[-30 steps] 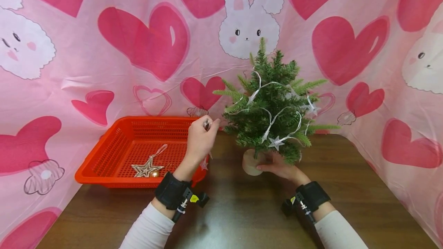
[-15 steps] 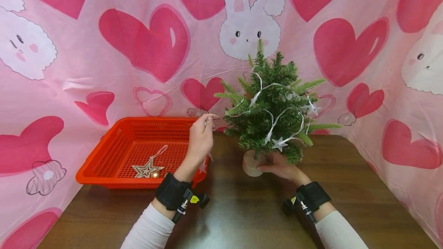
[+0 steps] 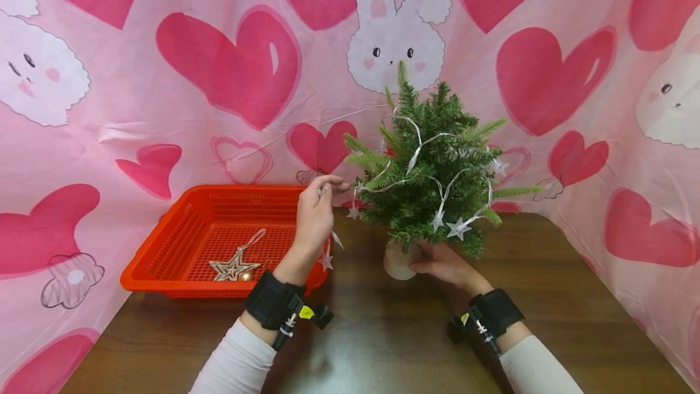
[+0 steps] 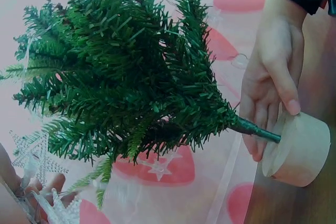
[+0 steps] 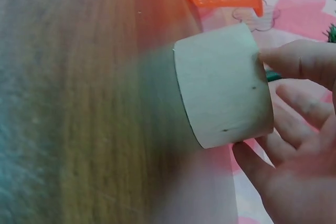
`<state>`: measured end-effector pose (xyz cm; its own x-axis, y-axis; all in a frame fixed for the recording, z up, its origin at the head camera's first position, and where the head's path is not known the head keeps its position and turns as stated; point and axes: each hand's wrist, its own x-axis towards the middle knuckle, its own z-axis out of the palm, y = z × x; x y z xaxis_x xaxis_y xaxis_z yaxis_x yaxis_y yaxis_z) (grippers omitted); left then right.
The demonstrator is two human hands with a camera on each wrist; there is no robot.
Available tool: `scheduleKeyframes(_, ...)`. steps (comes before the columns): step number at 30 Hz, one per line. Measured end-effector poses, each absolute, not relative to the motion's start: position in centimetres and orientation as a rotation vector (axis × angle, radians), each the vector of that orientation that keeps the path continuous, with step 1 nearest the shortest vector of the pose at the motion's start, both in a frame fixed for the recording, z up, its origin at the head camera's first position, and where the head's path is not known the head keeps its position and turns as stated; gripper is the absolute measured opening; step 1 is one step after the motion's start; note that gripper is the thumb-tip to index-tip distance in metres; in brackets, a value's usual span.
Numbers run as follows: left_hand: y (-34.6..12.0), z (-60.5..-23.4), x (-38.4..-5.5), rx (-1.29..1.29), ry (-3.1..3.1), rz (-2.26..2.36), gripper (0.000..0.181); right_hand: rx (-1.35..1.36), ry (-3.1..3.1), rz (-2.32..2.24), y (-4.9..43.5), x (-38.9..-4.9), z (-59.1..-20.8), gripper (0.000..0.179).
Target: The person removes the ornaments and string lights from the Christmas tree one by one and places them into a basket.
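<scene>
A small artificial Christmas tree (image 3: 432, 163) stands on a round wooden base (image 3: 398, 260), with clear star string lights (image 3: 458, 228) draped over its branches. My right hand (image 3: 445, 265) holds the base from the right; the right wrist view shows the thumb and fingers around the wooden base (image 5: 223, 87). Left of the tree, my left hand (image 3: 316, 217) holds the loose part of the string lights, some stars hanging below it. In the left wrist view, clear stars (image 4: 37, 156) lie by the left fingers at the lower left corner.
An orange-red plastic basket (image 3: 164, 284) stands left on the wooden table (image 3: 372, 345). Inside it lie a glittery star ornament (image 3: 233, 266) and a small gold ball (image 3: 246, 275). A pink cloth (image 3: 317, 102) with hearts and rabbits hangs behind the table.
The tree has turned on its base: its front stars have shifted right and its tip slightly left. More of the light string now shows between my left hand and the tree.
</scene>
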<state>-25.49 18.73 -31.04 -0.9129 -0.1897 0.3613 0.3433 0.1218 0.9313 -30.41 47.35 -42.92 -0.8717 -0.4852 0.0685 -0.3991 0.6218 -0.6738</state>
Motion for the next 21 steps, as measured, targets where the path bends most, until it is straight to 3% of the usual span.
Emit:
scheduleKeyframes(5, 19.0, -31.1, -25.7, -0.13, -2.146, -1.706, 0.03, -0.753, 2.824, -1.149, 46.6, -30.1, -43.2, 0.073)
scheduleKeyframes(13, 19.3, -30.8, -25.9, -0.094, -2.361, -1.492, 0.032, -0.897, 2.833, -1.331, 45.9, -30.3, -43.4, 0.094)
scheduleKeyframes(15, 19.3, -30.9, -26.0, -0.091, -2.373, -1.481, 0.032, -0.885, 2.842, -1.314, 45.9, -30.3, -43.3, 0.093)
scheduleKeyframes(21, 19.5, -31.0, -26.4, -0.124, -2.403, -1.376, 0.033, -0.844, 2.861, -1.214, 46.5, -30.5, -43.4, 0.066)
